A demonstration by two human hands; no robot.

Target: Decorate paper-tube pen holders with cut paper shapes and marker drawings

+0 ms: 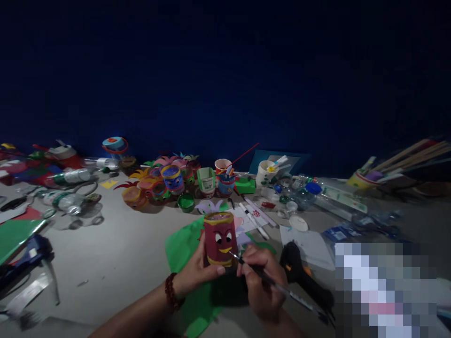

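A dark blue wall [225, 84] fills the whole background. In front of it runs a pale grey counter [116, 253], crowded along its far edge. A green paper sheet [180, 243] lies on it beneath the person's hands. To the right rests a clear plastic bottle [340, 199] near a blue cap [313, 188]; to the left is a pair of green-labelled bottles [66, 202].

The left hand [195, 272] is curled around the lower left side of a maroon cup [221, 234], thumb across the front near its base. The right hand [264, 279] is closed in a pen-like pinch on a slim paintbrush [271, 280]. The maroon cup stands upright in the grip above the green paper sheet; whether its base touches the sheet cannot be told.

Farther back, left of centre, sits a cluster of decorated cups [172, 182], with a pot of green paint [185, 202] just beside them. A reddish-brown beaded bracelet [171, 291] circles the left wrist. On the maroon cup, below two white-and-black eyes [219, 238], is a yellow mouth [224, 250]; the paintbrush tip is at the mouth's right end.
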